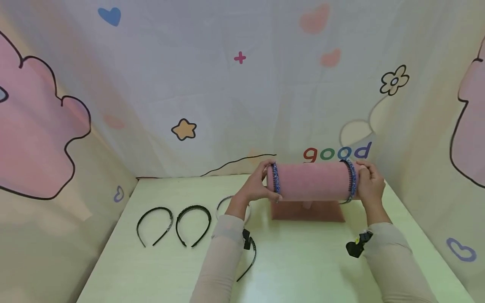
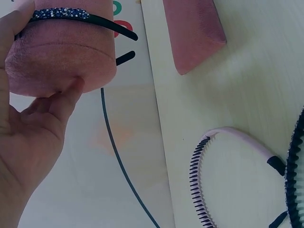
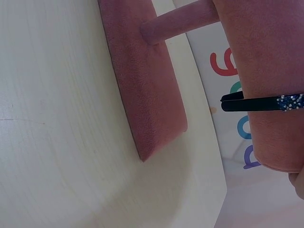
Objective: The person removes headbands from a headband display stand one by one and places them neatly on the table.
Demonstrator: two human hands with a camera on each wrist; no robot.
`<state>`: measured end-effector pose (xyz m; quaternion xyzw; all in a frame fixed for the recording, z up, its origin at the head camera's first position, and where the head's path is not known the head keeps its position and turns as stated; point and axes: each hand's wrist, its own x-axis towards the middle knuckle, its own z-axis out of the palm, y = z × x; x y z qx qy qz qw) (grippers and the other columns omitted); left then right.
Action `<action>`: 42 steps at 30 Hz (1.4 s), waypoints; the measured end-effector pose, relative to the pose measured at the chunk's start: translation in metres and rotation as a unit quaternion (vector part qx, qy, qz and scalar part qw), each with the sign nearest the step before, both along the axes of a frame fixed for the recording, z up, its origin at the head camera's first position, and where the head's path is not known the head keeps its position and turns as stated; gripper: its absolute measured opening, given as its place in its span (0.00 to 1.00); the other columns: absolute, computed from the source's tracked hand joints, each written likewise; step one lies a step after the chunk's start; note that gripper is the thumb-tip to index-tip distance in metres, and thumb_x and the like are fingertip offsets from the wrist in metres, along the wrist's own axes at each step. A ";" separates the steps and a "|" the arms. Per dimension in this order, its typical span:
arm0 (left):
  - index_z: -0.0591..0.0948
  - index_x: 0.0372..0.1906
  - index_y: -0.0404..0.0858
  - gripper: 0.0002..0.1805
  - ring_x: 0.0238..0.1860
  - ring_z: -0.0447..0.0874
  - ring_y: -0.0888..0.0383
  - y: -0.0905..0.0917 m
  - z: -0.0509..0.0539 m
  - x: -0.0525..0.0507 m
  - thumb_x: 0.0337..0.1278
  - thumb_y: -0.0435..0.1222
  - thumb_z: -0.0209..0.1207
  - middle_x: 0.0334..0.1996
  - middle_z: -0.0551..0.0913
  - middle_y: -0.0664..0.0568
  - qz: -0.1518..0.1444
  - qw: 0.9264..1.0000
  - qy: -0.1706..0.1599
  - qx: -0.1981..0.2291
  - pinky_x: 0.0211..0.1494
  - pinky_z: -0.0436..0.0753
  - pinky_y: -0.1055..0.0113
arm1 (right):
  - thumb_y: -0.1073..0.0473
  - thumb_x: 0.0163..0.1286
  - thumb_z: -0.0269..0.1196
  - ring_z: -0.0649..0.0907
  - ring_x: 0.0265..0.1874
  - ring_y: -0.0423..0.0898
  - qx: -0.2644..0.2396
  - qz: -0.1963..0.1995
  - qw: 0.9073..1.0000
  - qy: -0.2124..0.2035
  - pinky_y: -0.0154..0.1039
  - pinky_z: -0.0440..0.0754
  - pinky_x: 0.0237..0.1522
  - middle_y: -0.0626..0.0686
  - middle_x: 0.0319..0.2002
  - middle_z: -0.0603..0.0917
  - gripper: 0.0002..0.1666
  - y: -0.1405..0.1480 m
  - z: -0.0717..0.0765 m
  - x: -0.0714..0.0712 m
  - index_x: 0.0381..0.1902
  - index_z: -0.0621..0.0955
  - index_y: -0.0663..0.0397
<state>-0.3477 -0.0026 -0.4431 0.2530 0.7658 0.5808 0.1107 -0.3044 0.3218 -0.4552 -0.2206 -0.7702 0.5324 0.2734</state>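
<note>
Your left hand grips the left end of one pink, plush-covered horizontal cylinder, with its thumb at the lower edge of the nearer band. Your right hand grips the right end of the same cylinder. The cylinder stands at the rear right of the tabletop.

Two headbands encircle the cylinder: one blue-glitter headband with black tips near your left hand, and one matching blue-glitter headband near your right hand. Below, one short pink post joins the cylinder to one rectangular pink plush base, which rests on the tabletop.

Four more headbands lie on the tabletop, to the left of the base. Counting from far left: one slim black headband; one black toothed headband; one whitish headband with dark teeth, partly behind your left forearm in the head view; and one dark curved headband, nearer to you and partly covered by that forearm. Total: six headbands.

Each of your two pale sleeves carries one black wrist device. Behind the tabletop, one printed cloth shows the four-letter word "good".
</note>
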 end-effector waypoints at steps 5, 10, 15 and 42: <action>0.58 0.66 0.57 0.58 0.69 0.52 0.50 -0.003 0.011 0.005 0.26 0.25 0.76 0.70 0.51 0.57 -0.019 0.999 -0.019 0.025 0.56 0.69 0.51 | 0.49 0.67 0.45 0.75 0.50 0.46 -0.016 0.007 1.000 -0.003 0.44 0.69 0.50 0.46 0.53 0.79 0.19 0.000 0.002 -0.001 0.43 0.82 0.38; 0.54 0.66 0.60 0.59 0.69 0.50 0.53 -0.001 0.000 -0.001 0.28 0.24 0.74 0.69 0.51 0.57 -0.031 0.999 -0.018 0.024 0.57 0.69 0.54 | 0.49 0.67 0.45 0.75 0.51 0.46 -0.018 0.006 1.000 -0.009 0.44 0.68 0.51 0.47 0.54 0.78 0.19 0.000 0.002 -0.001 0.43 0.82 0.38; 0.52 0.65 0.66 0.62 0.69 0.48 0.55 0.001 -0.006 -0.005 0.25 0.25 0.76 0.70 0.50 0.57 -0.033 0.999 -0.020 0.007 0.59 0.67 0.54 | 0.49 0.67 0.45 0.75 0.51 0.46 -0.015 0.003 1.000 -0.009 0.42 0.69 0.50 0.47 0.53 0.79 0.19 0.001 0.003 0.000 0.45 0.82 0.39; 0.50 0.64 0.54 0.58 0.63 0.63 0.41 -0.021 -0.019 0.000 0.27 0.26 0.75 0.69 0.52 0.47 0.026 0.999 -0.029 0.025 0.51 0.74 0.51 | 0.49 0.67 0.47 0.76 0.49 0.45 -0.012 -0.003 1.000 0.003 0.40 0.69 0.47 0.45 0.50 0.81 0.17 0.001 -0.001 -0.003 0.42 0.82 0.39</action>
